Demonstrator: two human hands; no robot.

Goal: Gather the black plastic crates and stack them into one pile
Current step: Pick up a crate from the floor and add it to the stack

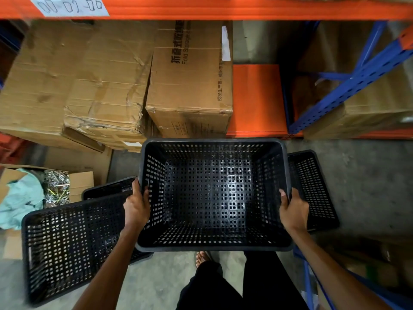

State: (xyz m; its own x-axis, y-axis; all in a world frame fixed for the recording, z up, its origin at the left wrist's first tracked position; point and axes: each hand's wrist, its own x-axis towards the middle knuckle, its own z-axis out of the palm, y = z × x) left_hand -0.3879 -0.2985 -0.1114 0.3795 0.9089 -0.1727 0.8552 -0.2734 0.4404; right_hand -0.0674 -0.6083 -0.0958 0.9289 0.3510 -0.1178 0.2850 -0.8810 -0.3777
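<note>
I hold a black perforated plastic crate (212, 193) level in front of me, open side up, above the concrete floor. My left hand (136, 206) grips its left rim and my right hand (293, 210) grips its right rim. A second black crate (71, 247) sits on the floor at lower left, tilted. Behind that one, the edge of a third crate (107, 189) shows. Another black crate (312, 189) lies on the floor to the right, partly hidden by the held crate.
Large cardboard boxes (89, 81) fill the bottom rack shelf ahead, under an orange beam (223, 7). A blue rack upright (357, 77) slants at right. An open carton (44, 186) with green plastic and metal parts stands at left. My legs and a foot (202, 257) are below.
</note>
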